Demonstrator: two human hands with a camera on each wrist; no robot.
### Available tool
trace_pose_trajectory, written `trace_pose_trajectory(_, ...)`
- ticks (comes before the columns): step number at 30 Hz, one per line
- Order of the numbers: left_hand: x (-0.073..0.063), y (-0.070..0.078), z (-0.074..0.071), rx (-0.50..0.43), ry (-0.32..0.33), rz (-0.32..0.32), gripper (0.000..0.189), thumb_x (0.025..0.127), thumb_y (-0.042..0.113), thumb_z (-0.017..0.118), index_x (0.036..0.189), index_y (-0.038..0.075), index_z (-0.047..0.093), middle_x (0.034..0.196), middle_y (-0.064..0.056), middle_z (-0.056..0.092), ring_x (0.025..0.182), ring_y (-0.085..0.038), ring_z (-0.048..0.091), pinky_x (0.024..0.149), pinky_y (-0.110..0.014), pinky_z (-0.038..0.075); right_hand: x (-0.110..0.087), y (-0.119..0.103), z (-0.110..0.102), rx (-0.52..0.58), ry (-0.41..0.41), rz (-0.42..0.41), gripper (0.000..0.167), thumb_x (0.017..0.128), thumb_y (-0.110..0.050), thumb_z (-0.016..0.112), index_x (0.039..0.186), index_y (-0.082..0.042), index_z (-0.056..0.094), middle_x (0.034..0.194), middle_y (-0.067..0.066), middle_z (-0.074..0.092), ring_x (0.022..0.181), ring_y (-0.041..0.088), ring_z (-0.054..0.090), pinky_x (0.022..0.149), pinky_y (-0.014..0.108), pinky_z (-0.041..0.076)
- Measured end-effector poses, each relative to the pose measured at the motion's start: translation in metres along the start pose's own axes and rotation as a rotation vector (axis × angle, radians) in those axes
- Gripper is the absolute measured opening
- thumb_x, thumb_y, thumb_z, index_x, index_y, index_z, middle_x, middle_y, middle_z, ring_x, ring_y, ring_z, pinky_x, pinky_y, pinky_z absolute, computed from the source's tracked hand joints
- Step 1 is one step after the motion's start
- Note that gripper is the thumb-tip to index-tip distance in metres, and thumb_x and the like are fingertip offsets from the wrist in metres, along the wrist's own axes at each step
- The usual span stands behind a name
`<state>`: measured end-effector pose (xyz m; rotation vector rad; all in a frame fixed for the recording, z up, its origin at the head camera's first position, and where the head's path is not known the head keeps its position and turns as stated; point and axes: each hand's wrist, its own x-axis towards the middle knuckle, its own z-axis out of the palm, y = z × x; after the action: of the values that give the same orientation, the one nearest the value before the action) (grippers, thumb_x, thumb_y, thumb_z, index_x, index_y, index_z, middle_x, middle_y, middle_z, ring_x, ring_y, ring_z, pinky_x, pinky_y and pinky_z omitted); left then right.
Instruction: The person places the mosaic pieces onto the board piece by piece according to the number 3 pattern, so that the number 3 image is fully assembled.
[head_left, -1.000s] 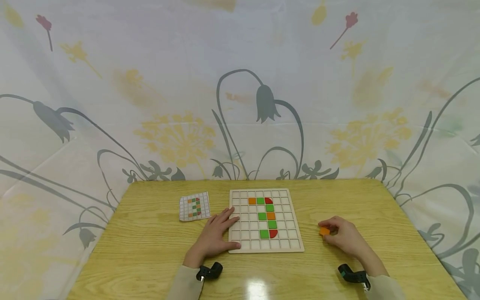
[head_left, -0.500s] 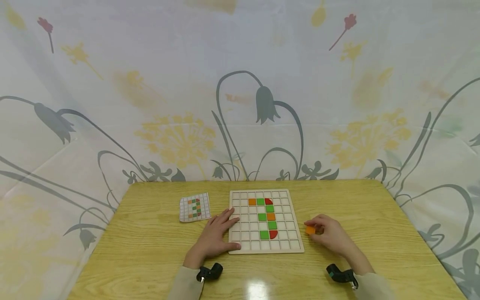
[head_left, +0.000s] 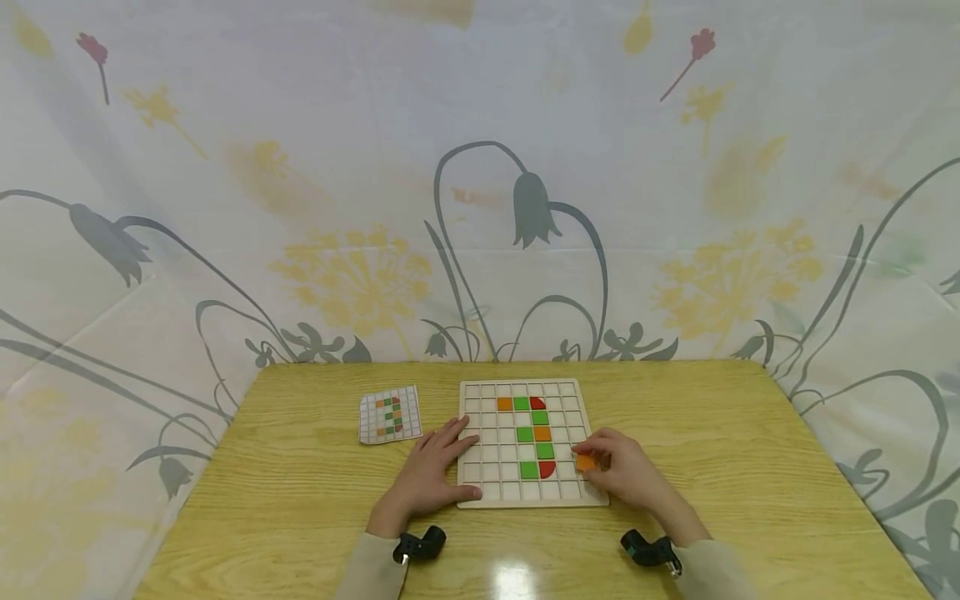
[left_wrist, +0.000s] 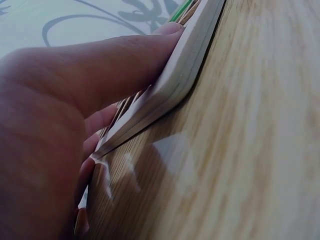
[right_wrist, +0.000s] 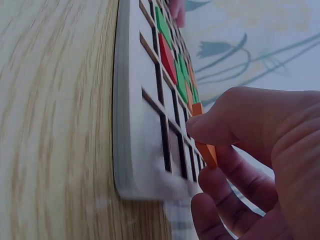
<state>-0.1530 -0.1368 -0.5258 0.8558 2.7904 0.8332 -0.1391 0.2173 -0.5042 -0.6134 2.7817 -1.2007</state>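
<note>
A square wooden grid board lies on the table. Several tiles sit in its cells: an orange square near the top, green squares, and red rounded tiles. My left hand rests spread on the board's left edge; in the left wrist view its thumb lies over the rim. With thumb and fingers my right hand pinches an orange square tile over the right-hand columns. In the right wrist view the pinched orange tile stands tilted above the grid.
Left of the board lies a small paper card printed with a grid and coloured squares. A flower-patterned cloth hangs behind the far edge of the wooden table.
My right hand has moved left with the orange tile, from the table right of the board to over its right columns. My left hand has stayed in place.
</note>
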Motion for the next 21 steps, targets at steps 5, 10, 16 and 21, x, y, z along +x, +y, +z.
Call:
trace_pose_trajectory(5,0.0,0.0,0.0,-0.002,0.002,0.005,0.082,0.084,0.057,0.071,0.152,0.017,0.046,0.165,-0.004,0.022,0.151,-0.025,0.016,0.118,-0.055,0.014,0.007,-0.01,0.009,0.007,-0.006,-0.037,0.028,0.078,0.001,0.077,0.105,-0.006,0.074,0.096,-0.003,0.058,0.082,0.013,0.052,0.068,0.025,0.047)
trace_pose_trajectory(10,0.0,-0.001,0.001,0.005,0.009,0.011,0.082,0.084,0.058,0.07,0.152,0.017,0.046,0.165,-0.004,0.022,0.151,-0.025,0.016,0.117,-0.055,0.015,0.013,-0.017,0.02,0.006,-0.015,-0.067,0.027,0.078,0.002,0.076,0.104,-0.006,0.074,0.097,-0.004,0.059,0.084,0.013,0.053,0.071,0.026,0.05)
trace_pose_trajectory(16,0.001,-0.001,0.001,0.004,0.015,0.014,0.082,0.084,0.058,0.07,0.151,0.017,0.046,0.165,-0.004,0.022,0.151,-0.024,0.016,0.117,-0.055,0.015,0.02,-0.025,0.03,0.031,-0.032,-0.121,0.026,0.078,0.003,0.074,0.103,-0.004,0.074,0.097,-0.002,0.06,0.083,0.013,0.053,0.071,0.027,0.05)
trace_pose_trajectory(21,0.0,0.0,0.001,0.002,0.012,0.005,0.082,0.084,0.058,0.07,0.151,0.018,0.046,0.165,-0.002,0.021,0.151,-0.024,0.016,0.118,-0.054,0.015,0.026,-0.032,0.038,0.032,-0.042,-0.155,0.026,0.079,0.003,0.076,0.104,-0.004,0.074,0.094,-0.002,0.058,0.08,0.014,0.052,0.069,0.025,0.049)
